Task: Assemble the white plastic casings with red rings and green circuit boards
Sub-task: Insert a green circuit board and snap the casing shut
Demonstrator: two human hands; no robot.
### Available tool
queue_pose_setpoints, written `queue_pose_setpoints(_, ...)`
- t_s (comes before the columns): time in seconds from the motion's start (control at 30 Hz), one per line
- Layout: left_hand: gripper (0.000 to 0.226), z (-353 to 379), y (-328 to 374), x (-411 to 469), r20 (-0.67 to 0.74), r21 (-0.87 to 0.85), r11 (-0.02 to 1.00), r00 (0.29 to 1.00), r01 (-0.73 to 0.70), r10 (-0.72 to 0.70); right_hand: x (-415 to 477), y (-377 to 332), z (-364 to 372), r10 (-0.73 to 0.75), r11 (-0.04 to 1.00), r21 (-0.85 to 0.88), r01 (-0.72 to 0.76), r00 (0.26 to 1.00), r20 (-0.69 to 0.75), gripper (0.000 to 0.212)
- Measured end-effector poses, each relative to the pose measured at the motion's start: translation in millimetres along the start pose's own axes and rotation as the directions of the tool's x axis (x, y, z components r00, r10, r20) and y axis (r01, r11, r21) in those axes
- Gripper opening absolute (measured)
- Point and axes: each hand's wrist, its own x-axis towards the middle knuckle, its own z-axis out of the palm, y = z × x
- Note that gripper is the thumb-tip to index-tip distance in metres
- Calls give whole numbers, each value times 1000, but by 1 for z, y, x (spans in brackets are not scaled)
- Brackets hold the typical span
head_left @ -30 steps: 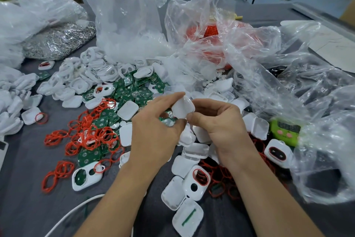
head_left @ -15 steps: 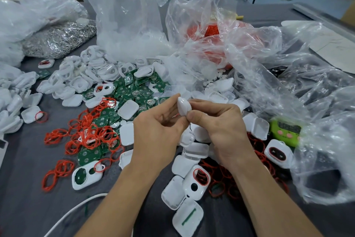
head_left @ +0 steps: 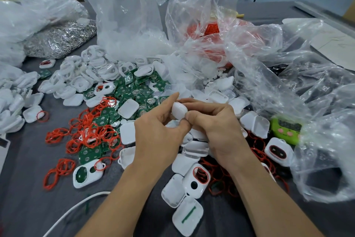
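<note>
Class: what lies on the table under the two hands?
White casings show beneath the left hand and right hand, red rings by the right wrist. Anything directly under the palms is covered.

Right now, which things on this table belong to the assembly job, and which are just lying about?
Job: held white casing, pinched between left hand and right hand; loose red rings; green circuit boards; pile of white casings.
Lying about: lime-green gadget; white cable; crumpled clear bag.
</note>
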Motion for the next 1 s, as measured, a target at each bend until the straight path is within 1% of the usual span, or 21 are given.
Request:
queue_pose_setpoints(0.1, 63, 1, 6, 1, 12, 6, 999, 999, 31, -32, 0, 0, 2, 59, 994, 99, -54, 997, -50, 9)
queue_pose_setpoints(0.2, 62, -1, 4, 6, 113, -143, 984, 990, 104, -88, 2, -1, 4, 106, 976, 200, -87, 991, -83, 12)
queue_pose_setpoints(0.27, 59, -2, 3, 8, 169, -195, 972, 981, 127, -95, 4, -2, 5, 92, 970, 231, -72, 993, -77, 14)
queue_pose_setpoints(0.37, 42, -2, 3, 10, 223, -257, 951, 968, 170, -113, 4, -1, 3, 14, 987, 158, -2, 997, -72, 14)
queue_pose_setpoints(0.47, 28, -6, 1, 15, 291, -419, 870, 946, 261, -144, 6, 0, 0, -89, 995, 40, 92, 993, -74, 16)
queue_pose_setpoints(0.57, 30, -7, 1, 16, 314, -497, 813, 936, 304, -159, 3, 1, 1, -177, 983, -57, 175, 984, -19, 20)
queue_pose_setpoints(0.63, 31, -6, 2, 15, 319, -578, 726, 922, 372, -218, 1, 3, 2, -164, 980, -118, 162, 986, -6, 23)
queue_pose_setpoints(0.7, 31, -5, 1, 15, 331, -617, 658, 900, 433, -282, 3, 4, 1, -125, 981, -151, 118, 991, -40, 27)
queue_pose_setpoints(0.77, 29, -5, -1, 16, 333, -593, 670, 893, 448, -302, 5, 4, -1, -127, 979, -174, 103, 983, -134, 25)
queue_pose_setpoints(0.83, 28, -5, 0, 17, 307, -546, 734, 911, 404, -274, 7, 3, -5, -124, 985, -152, 88, 960, -251, 20)
queue_pose_setpoints(0.87, 29, -6, 1, 17, 281, -519, 773, 927, 365, -249, 7, 3, -6, -115, 987, -140, 77, 952, -284, 18)
queue_pose_setpoints(0.93, 30, -7, 4, 17, 213, -462, 842, 957, 278, -199, 8, 2, -7, -94, 986, -158, 50, 954, -284, 16)
queue_pose_setpoints(1.0, 34, -7, 4, 16, 164, -416, 882, 972, 222, -167, 7, 0, -7, -50, 984, -179, 13, 977, -206, 16)
